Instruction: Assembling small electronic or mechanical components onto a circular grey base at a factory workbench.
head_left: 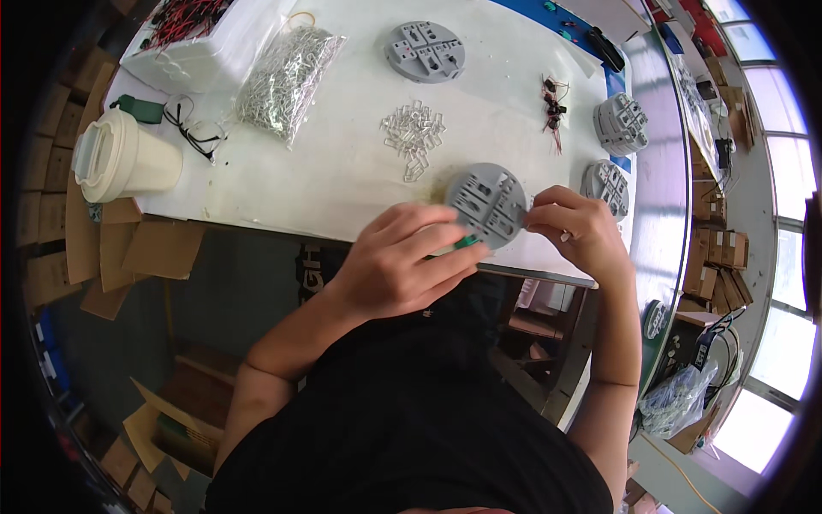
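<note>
A round grey plastic disc (490, 199) with several slotted recesses and raised dividers lies at the table's front edge, between my hands. My right hand (579, 227) is closed, its fingertips at the disc's right rim. Something small and pale shows between its curled fingers, too small to name. My left hand (401, 261) reaches to the disc's lower left, its fingers blurred by motion. Among its fingertips a small green piece (466, 242) shows, and I cannot make out whether it is gripped. Just behind the disc lies a loose pile of clear and metallic U-shaped clips (414, 131).
Another grey disc (425, 51) sits farther back. Stacked discs (621, 124) and another pile (606, 187) stand at right, near black parts with red wires (554, 111). At left are a bag of clips (289, 81), a white bin (184, 53), glasses (195, 130) and a cream lidded container (128, 156).
</note>
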Available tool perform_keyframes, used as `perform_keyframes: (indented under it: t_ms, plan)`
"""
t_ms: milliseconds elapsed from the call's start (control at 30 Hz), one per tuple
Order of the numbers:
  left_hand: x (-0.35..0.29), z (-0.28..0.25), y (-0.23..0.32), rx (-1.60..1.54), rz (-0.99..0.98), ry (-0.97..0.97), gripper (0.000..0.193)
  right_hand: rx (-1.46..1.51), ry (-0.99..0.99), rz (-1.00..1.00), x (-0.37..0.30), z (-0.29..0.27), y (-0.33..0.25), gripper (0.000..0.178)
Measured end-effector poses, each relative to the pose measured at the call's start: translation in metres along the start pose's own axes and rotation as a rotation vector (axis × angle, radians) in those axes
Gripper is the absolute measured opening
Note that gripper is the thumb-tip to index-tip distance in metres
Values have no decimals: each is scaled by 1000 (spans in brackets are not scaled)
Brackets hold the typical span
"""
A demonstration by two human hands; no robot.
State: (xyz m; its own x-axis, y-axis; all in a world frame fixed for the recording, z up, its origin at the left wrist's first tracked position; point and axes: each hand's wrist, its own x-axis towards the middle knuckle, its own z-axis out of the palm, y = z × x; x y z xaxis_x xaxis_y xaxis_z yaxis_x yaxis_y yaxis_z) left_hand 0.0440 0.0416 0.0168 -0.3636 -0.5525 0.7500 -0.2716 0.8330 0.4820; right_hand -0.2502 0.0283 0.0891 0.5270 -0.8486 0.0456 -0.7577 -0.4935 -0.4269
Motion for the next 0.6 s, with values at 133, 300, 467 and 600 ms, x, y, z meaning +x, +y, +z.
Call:
perform_keyframes:
  t_ms: [133, 300, 467, 600]
  plan:
    - [-1, 38, 0, 94, -36, -170, 32, 110, 111, 153, 28, -17, -22, 21]
    - [-1, 52, -2, 150, 8, -210, 34, -91, -107, -313, 121, 25, -37, 21]
    - [-6, 52, -6, 117, 21, -203, 33, -223, -383, -280, 157, 54, -39, 14]
    - [-1, 40, -3, 127, 13, -239, 33, -164, -247, -298, 146, 63, -30, 18]
